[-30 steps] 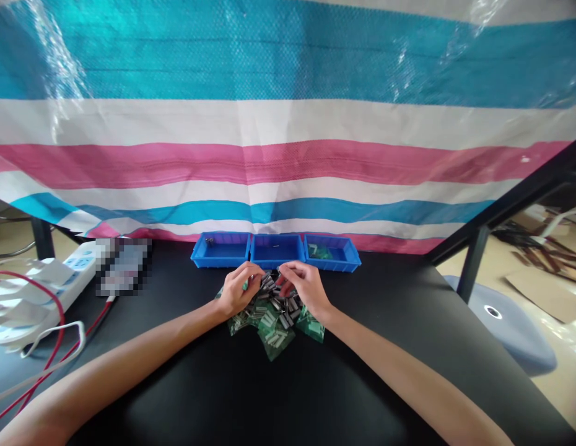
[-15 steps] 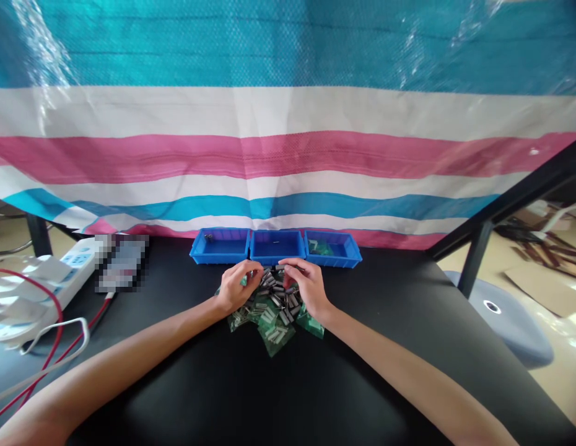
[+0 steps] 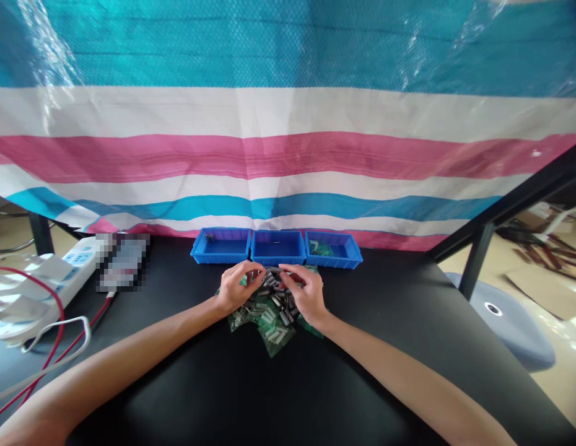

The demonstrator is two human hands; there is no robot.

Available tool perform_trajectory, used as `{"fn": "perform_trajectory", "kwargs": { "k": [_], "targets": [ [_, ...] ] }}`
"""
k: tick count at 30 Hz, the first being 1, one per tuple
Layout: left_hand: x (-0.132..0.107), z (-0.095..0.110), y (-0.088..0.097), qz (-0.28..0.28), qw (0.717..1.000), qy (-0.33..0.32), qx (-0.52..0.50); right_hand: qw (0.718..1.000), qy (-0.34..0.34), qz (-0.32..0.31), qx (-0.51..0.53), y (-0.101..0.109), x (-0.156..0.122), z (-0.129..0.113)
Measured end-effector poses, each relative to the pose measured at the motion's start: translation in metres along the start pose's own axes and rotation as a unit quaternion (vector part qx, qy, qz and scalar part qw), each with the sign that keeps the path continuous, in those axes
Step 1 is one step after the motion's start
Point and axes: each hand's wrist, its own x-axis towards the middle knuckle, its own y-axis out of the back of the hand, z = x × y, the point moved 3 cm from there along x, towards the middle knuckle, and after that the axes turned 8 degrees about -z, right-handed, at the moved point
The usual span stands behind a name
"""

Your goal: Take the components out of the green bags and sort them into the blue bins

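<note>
Head view. Left hand (image 3: pixel 235 288): curled, thumb and fingertips near one another above the pile; whether they pinch a part, cannot tell. Right hand (image 3: pixel 309 294): thumb and forefinger bent inward, tips beside a grey cylinder; grip on it, cannot tell. Metal pieces (image 3: pixel 285 317): loose heap on the table (image 3: pixel 385 322), between and beneath the hands. Green bags (image 3: pixel 274 341): under and around the heap, small pieces inside. Left tray (image 3: pixel 220 258), middle tray (image 3: pixel 274 257), right tray (image 3: pixel 334 261): in a row just beyond. Step, as judged: fingertip handling of single pieces. Next move, as judged: calls for a clean fingertip pinch.
</note>
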Motion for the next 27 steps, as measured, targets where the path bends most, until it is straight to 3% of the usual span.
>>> {"fn": "perform_trajectory", "kwargs": {
  "k": [17, 27],
  "targets": [
    [-0.0001, 0.0017, 0.0010, -0.015, 0.999, 0.001, -0.030, 1.000, -0.012, 0.010, -0.010, -0.0006, -0.0012, 0.0060],
    [0.0016, 0.0056, 0.0024, -0.025, 0.998, -0.030, -0.050, 1.000, -0.022, 0.003, 0.010, -0.0018, -0.0004, 0.0093]
  ]
}}
